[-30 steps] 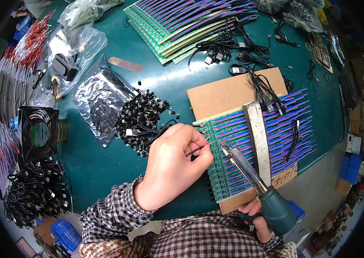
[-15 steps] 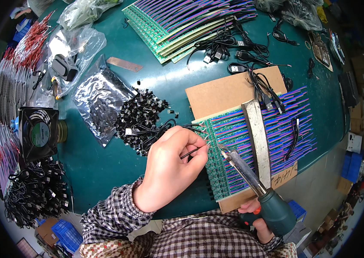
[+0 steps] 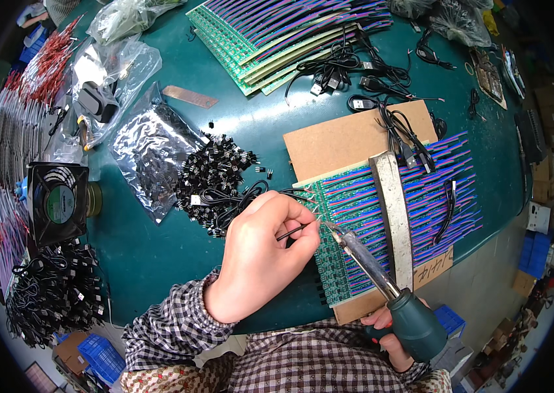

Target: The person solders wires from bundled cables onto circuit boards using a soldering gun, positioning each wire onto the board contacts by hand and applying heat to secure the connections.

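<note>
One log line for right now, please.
left hand: pinching cable by board | right hand: gripping soldering iron, tip near cable end | metal bar: across wires

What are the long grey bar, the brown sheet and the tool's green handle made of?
Grey bar: probably metal, dull, with worn, speckled patches.
Brown sheet: maybe cardboard or fibreboard, matte and evenly brown.
Green handle: likely moulded plastic, smooth with a soft sheen.

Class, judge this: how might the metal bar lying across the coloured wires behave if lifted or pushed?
The metal bar looks solid, so it is probably stiff and fairly heavy. Its broad flat face suggests sliding over the wires rather than rolling.
</note>
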Available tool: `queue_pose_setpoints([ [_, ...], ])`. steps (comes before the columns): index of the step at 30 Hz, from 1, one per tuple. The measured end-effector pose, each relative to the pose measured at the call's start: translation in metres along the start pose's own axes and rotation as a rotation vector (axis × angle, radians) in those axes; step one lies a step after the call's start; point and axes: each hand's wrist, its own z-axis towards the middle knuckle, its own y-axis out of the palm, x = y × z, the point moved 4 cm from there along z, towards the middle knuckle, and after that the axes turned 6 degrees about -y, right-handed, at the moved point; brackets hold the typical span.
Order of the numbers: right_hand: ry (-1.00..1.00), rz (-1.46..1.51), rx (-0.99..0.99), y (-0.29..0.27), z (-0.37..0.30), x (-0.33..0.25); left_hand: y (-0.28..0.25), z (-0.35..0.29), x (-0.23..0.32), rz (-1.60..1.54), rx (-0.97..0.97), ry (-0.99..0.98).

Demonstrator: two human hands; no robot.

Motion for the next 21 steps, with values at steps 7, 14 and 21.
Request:
queue_pose_setpoints([
  [7,0.023,0.013,0.008,0.000,-0.001,0.003,0.001,-0.001,-0.002,-0.017,-0.008,-0.014],
  [14,-0.008,0.161,0.135,0.004,-0.008,0.010,0.000,-0.001,-0.002,0.010,0.001,-0.011],
  [21,-0.026,0.154,0.080,-0.014,-0.021,0.023,0.000,0.001,0.005,0.013,-0.021,-0.028],
])
